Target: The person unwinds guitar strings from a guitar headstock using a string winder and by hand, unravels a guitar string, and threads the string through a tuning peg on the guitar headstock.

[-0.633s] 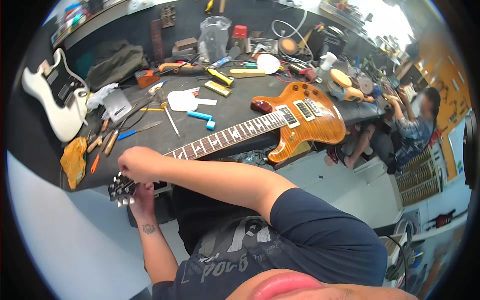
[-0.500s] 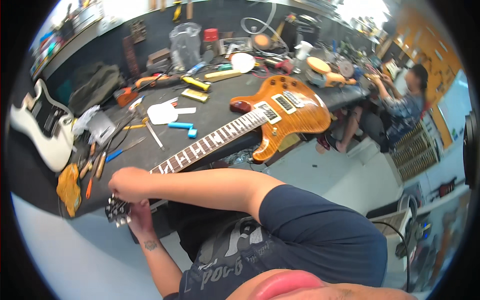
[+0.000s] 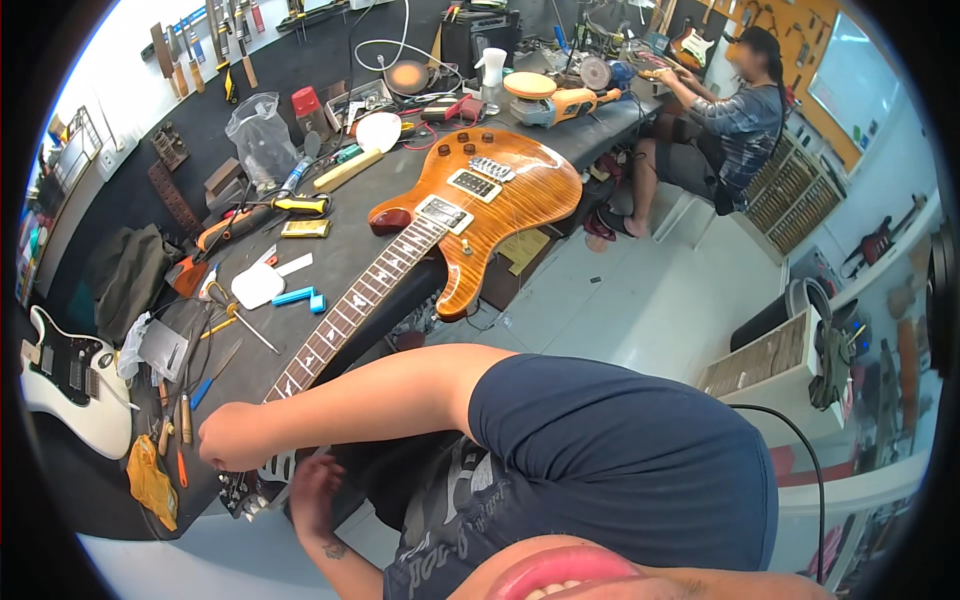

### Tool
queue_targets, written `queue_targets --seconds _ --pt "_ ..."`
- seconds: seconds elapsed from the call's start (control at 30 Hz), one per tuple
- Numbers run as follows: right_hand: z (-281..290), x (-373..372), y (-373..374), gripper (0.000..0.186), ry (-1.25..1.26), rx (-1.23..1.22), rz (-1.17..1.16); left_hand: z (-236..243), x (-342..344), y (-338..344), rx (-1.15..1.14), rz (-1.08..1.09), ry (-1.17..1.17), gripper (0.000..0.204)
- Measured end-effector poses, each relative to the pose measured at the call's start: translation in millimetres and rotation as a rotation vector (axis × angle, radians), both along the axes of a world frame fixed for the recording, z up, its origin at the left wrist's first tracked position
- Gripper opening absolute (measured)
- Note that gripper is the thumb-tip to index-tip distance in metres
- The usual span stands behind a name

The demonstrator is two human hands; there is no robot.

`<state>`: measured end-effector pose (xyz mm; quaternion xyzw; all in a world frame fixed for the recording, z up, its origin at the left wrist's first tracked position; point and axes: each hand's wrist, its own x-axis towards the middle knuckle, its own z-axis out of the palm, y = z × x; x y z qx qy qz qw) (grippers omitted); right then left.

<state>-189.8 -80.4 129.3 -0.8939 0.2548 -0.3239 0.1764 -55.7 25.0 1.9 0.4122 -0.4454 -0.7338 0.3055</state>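
Observation:
An amber flame-top electric guitar [image 3: 520, 195] lies across the workbench, its inlaid fretboard [image 3: 345, 315] running toward me. Its black headstock [image 3: 236, 490] with pale tuner buttons sits at the bench's near edge. My right hand [image 3: 235, 437] is over the headstock end of the neck, fingers curled closed; its fingertips and whatever they pinch are hidden. Beside the headstock is my left hand [image 3: 316, 490], slightly blurred, its fingers loosely bent and apart, with nothing visible in it. My right forearm covers part of the neck.
A white electric guitar [image 3: 75, 385] lies at the left, near a yellow cloth [image 3: 150, 485] and several hand tools. Farther back are a blue string winder [image 3: 300, 297], a plastic bag [image 3: 265, 140] and an orange polisher [image 3: 560, 103]. Another person [image 3: 725, 130] sits at the far right.
The view has turned, shifting the bench and guitar. My left hand has come away from the headstock toward my body. My right hand stays at the headstock end.

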Motion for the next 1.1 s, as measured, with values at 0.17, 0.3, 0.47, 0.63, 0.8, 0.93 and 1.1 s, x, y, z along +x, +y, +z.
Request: queue_targets --seconds 0.17,0.3,0.47,0.63,0.8,0.93,1.1 --pt "-5 -1 1 0.01 -0.015 -0.128 0.056 87 -15 54 -0.309 -0.24 -0.309 0.021" --pt "-3 27 1 0.01 0.064 -0.201 0.08 138 29 57 -0.719 0.24 -0.164 0.022" --pt "21 -5 4 0.015 -0.118 -0.028 0.064 156 45 0 -0.532 0.626 -0.204 0.013" --pt "17 5 13 0.015 -0.236 -0.145 0.081 164 37 -4 -0.499 0.72 -0.315 0.014" --pt "13 2 10 0.012 -0.295 -0.217 0.032 163 45 -11 -0.459 0.844 -0.32 0.012" --pt "16 5 9 0.014 -0.321 -0.244 0.032 163 42 -11 -0.277 0.734 -0.09 0.014" --pt "15 5 8 0.016 -0.312 -0.311 0.032 160 43 -15 -0.365 0.725 -0.172 0.014"
